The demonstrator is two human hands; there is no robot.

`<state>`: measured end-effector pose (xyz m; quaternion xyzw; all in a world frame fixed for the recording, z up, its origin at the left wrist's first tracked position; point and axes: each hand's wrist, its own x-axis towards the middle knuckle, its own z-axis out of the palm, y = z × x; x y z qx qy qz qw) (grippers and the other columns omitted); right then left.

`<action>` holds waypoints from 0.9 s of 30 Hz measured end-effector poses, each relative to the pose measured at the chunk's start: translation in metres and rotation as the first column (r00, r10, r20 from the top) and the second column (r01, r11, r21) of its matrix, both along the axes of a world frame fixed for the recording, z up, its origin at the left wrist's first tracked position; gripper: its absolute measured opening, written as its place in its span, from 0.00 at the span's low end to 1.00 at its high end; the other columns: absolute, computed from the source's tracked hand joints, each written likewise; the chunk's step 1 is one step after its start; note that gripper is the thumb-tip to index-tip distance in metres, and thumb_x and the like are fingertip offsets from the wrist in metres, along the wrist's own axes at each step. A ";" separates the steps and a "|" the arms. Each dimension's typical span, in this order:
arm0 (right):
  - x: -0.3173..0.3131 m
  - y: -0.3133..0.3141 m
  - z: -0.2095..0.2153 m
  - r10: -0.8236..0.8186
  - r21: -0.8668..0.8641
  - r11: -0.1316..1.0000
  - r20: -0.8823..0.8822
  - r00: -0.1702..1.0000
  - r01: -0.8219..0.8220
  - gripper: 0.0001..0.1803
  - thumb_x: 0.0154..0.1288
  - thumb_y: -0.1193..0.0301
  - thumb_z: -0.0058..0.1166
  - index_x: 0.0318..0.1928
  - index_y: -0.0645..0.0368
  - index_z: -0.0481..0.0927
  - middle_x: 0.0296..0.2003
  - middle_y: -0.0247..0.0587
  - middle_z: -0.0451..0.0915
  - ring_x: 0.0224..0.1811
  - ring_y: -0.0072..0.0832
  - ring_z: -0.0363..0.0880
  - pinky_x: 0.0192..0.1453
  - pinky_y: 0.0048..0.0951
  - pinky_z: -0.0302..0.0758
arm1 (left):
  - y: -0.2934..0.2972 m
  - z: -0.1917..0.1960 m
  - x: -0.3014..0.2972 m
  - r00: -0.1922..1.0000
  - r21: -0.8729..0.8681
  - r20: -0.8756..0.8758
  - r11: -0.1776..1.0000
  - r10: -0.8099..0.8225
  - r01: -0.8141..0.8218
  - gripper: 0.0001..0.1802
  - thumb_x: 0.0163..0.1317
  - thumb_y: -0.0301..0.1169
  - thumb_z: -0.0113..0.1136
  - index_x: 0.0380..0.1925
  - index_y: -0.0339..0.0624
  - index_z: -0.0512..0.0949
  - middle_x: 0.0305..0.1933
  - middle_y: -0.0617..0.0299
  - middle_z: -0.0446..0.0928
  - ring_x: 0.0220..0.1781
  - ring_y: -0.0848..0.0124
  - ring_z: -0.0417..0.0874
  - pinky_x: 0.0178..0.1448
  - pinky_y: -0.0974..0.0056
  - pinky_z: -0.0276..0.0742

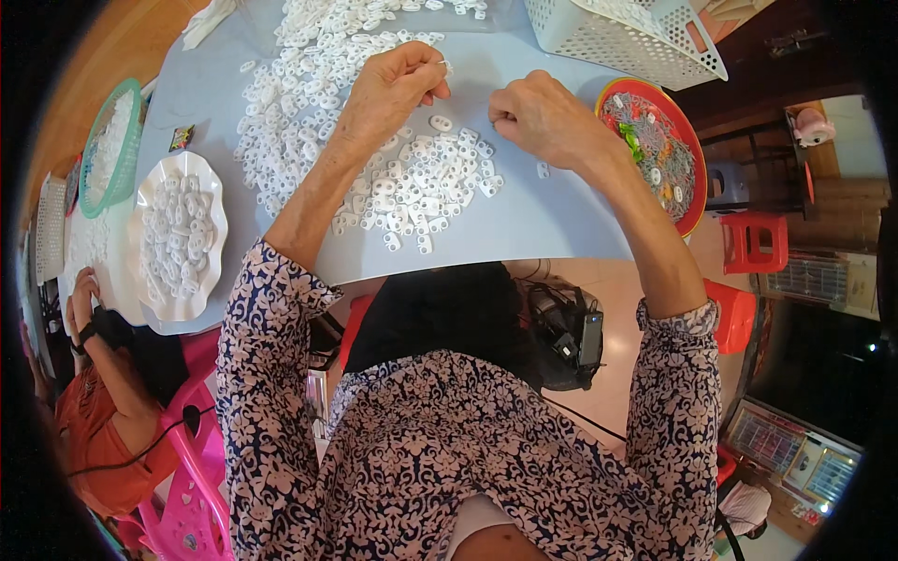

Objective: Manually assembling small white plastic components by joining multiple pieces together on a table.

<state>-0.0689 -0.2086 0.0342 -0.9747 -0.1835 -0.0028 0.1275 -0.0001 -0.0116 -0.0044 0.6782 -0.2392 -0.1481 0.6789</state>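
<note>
My left hand (395, 92) is raised over the table with thumb and fingers pinched. A bit of white shows at its fingertips, apparently one of the small white plastic pieces with two holes. Across a short gap, my right hand (541, 117) is closed with its fingers curled under; what they hold, if anything, is hidden. Between and below the hands lies a heap of these white pieces (421, 182), with a single oval piece (441, 122) apart from it. A larger spread of them (285, 131) covers the table to the left and far side.
A red round tray (690, 126) at right holds grey metal bits. Behind it stands a white perforated basket (617, 42). At left are a scalloped white dish (218, 210) of pieces, a green basket (131, 159) and a small wrapper (182, 138). Another person's hand (82, 297) rests at the table's left.
</note>
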 end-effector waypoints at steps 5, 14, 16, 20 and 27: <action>0.002 -0.003 0.005 0.000 -0.014 1.000 -0.059 0.998 0.000 0.04 0.53 0.77 0.52 0.28 0.65 0.78 0.23 0.51 0.77 0.27 0.45 0.77 0.35 0.40 0.74 | -0.002 0.001 0.000 1.000 -0.023 -0.006 1.000 0.019 -0.019 0.09 0.62 0.31 0.53 0.33 0.36 0.78 0.25 0.65 0.78 0.30 0.80 0.77 0.37 0.73 0.72; 0.005 0.007 -0.006 0.048 -0.067 0.997 0.181 0.982 -0.037 0.04 0.52 0.77 0.52 0.28 0.66 0.76 0.21 0.48 0.76 0.24 0.38 0.77 0.29 0.35 0.74 | 0.000 -0.001 0.001 0.999 -0.046 -0.031 0.999 0.024 -0.025 0.09 0.62 0.31 0.54 0.33 0.36 0.78 0.26 0.64 0.78 0.30 0.79 0.76 0.37 0.73 0.72; 0.004 0.015 -0.001 -0.155 0.497 0.862 0.068 0.986 0.101 0.04 0.55 0.77 0.53 0.29 0.66 0.77 0.21 0.39 0.77 0.23 0.21 0.75 0.28 0.24 0.73 | 0.000 0.000 0.000 0.999 -0.047 -0.040 0.998 0.033 -0.035 0.09 0.62 0.31 0.54 0.33 0.36 0.78 0.26 0.64 0.78 0.30 0.79 0.76 0.37 0.73 0.72; 0.023 0.025 -0.016 -0.197 0.907 0.354 -0.167 0.966 0.229 0.05 0.58 0.77 0.54 0.33 0.66 0.80 0.25 0.29 0.78 0.26 0.14 0.73 0.33 0.18 0.72 | 0.001 0.000 0.001 0.998 -0.061 -0.059 0.998 0.026 -0.030 0.09 0.62 0.31 0.54 0.34 0.35 0.78 0.26 0.64 0.78 0.30 0.79 0.76 0.37 0.73 0.72; 0.034 0.029 -0.040 -0.149 0.962 0.190 -0.170 0.974 0.197 0.04 0.58 0.76 0.56 0.33 0.64 0.80 0.24 0.31 0.79 0.25 0.15 0.74 0.32 0.17 0.72 | 0.000 0.001 0.001 0.996 -0.030 -0.077 0.999 0.035 -0.038 0.08 0.63 0.30 0.53 0.35 0.37 0.77 0.27 0.63 0.78 0.31 0.78 0.75 0.39 0.72 0.70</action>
